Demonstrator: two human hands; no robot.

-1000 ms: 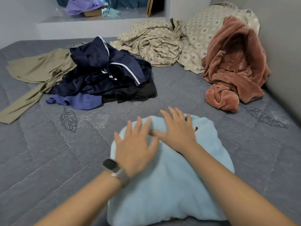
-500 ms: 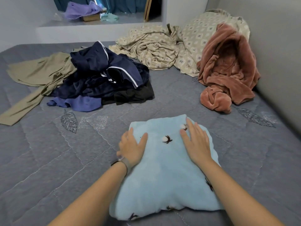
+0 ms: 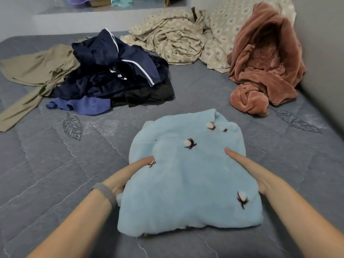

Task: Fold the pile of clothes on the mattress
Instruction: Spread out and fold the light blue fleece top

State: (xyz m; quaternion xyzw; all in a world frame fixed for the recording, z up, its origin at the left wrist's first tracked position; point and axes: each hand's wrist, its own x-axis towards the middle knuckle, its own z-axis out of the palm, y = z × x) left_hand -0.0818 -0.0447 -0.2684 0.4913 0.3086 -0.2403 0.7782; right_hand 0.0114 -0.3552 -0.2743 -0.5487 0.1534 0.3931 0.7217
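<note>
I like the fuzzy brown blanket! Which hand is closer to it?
Right. The right hand grips the blue garment's right edge, below the brown blanket. The left hand grips the far edge.

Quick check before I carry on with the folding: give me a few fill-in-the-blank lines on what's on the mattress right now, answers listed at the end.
1. Both hands, the left hand and the right hand, hold the folded garment whose colour is light ____.
2. The unfolded pile lies to the ____ of the pink fleece blanket.
3. The band sits on the ____ wrist.
4. The olive garment lies at the pile's ____ side.

Missing words: blue; left; left; left
</note>
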